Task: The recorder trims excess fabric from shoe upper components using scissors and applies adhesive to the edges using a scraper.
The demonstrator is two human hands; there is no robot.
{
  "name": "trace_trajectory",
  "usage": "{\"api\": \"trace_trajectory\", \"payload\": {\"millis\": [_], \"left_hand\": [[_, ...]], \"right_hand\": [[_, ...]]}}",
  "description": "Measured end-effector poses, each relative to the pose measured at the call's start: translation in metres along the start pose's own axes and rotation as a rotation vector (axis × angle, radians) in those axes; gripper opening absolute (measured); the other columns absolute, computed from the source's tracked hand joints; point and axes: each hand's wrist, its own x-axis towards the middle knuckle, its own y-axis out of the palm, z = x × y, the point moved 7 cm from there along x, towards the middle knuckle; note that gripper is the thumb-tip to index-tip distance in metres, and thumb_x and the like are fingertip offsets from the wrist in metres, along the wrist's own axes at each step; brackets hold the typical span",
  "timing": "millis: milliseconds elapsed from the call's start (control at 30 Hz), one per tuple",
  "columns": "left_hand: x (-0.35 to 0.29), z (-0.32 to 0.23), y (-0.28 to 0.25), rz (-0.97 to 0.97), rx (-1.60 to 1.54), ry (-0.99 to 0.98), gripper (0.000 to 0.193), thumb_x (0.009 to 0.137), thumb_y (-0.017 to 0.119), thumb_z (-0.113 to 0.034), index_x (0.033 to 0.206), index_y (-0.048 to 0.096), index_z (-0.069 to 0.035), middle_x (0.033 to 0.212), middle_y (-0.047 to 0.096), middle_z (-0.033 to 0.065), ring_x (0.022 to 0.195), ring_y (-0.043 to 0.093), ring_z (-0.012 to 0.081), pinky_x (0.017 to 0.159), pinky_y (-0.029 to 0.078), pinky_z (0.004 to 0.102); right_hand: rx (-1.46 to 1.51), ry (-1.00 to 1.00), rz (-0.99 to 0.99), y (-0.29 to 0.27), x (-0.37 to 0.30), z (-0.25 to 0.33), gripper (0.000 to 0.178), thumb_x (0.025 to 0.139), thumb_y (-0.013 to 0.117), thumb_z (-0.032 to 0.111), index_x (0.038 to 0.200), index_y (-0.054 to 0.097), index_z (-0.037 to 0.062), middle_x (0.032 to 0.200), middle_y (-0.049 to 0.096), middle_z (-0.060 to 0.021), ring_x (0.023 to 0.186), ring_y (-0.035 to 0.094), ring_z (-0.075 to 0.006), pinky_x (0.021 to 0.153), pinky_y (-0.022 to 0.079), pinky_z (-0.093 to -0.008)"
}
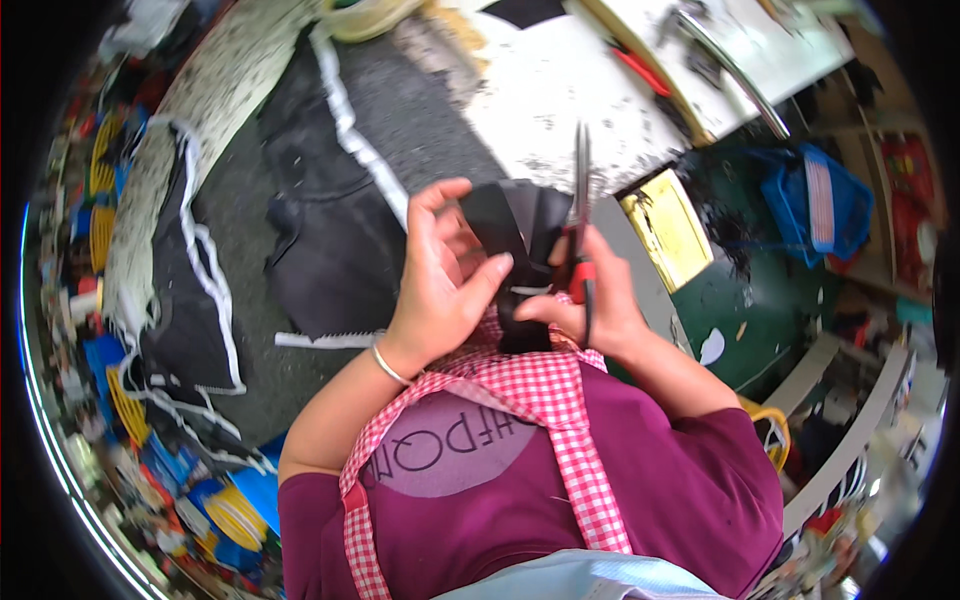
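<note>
Dk-grey worktop (245, 290) ctr-L, blue plastic basket (850, 190) upper R; L hand (440, 275) grips smooth black pc (500, 215), R hand (610, 305) red-handled metal scissors (583, 170).

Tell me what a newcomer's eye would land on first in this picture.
Probably the red-and-white checked apron over the purple shirt at the lower middle. Just above it, the left hand holds a black piece and the right hand red-handled scissors, blades pointing up the picture. The blue basket at the upper right also stands out.
</note>
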Motion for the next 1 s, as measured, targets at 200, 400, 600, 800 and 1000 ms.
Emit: {"api": "trace_trajectory", "payload": {"millis": [200,400,600,800,1000], "left_hand": [[0.009,-0.017,0.014,0.010,-0.005,0.134,0.077,0.087,0.062,0.013,0.148,0.019,-0.003,0.112,0.061,0.0113,0.100,0.062,0.0152,0.090,0.051,0.0284],[0.003,-0.008,-0.005,-0.104,0.119,-0.034,0.039,0.091,0.065,0.003,0.127,0.049,0.003,0.094,0.067,0.0051,0.086,0.062,0.0077,0.078,0.051,0.0211],[-0.003,-0.018,-0.024,-0.190,-0.033,0.004,0.023,0.093,0.065,-0.004,0.112,0.053,0.000,0.095,0.067,0.0069,0.078,0.065,0.0111,0.068,0.058,0.0259],[-0.058,-0.050,-0.059,-0.302,0.223,0.125,0.014,0.089,0.073,-0.008,0.098,0.067,0.001,0.076,0.068,0.0022,0.067,0.064,0.0047,0.058,0.049,0.0196],[-0.089,-0.077,-0.075,-0.307,0.448,0.166,0.013,0.088,0.070,0.001,0.101,0.067,0.005,0.082,0.071,0.0067,0.071,0.071,0.0099,0.060,0.053,0.0201]], "right_hand": [[0.362,-0.124,-0.527,-0.030,-0.049,-0.077,0.049,0.076,0.079,0.003,0.105,0.040,0.0073,0.099,0.054,-0.0044,0.091,0.057,-0.0146,0.082,0.048,-0.0327],[0.474,0.021,-1.196,-0.136,0.045,-0.235,0.041,0.081,0.081,0.019,0.096,0.046,0.0049,0.085,0.055,-0.0019,0.074,0.057,-0.0124,0.063,0.046,-0.0259],[0.854,0.159,-0.919,-0.134,0.129,-0.339,0.012,0.091,0.060,0.010,0.100,0.066,0.0032,0.088,0.067,-0.0027,0.070,0.060,-0.0129,0.058,0.046,-0.0274],[1.359,-0.339,-0.938,-0.114,0.025,-0.150,0.024,0.087,0.072,0.007,0.106,0.059,0.0021,0.083,0.057,-0.0032,0.071,0.053,-0.0117,0.067,0.048,-0.0236],[-0.574,-0.415,-0.137,-0.007,0.082,0.047,0.043,0.079,0.077,0.005,0.118,0.061,-0.0030,0.103,0.066,-0.0143,0.083,0.067,-0.0242,0.079,0.054,-0.0327]]}}
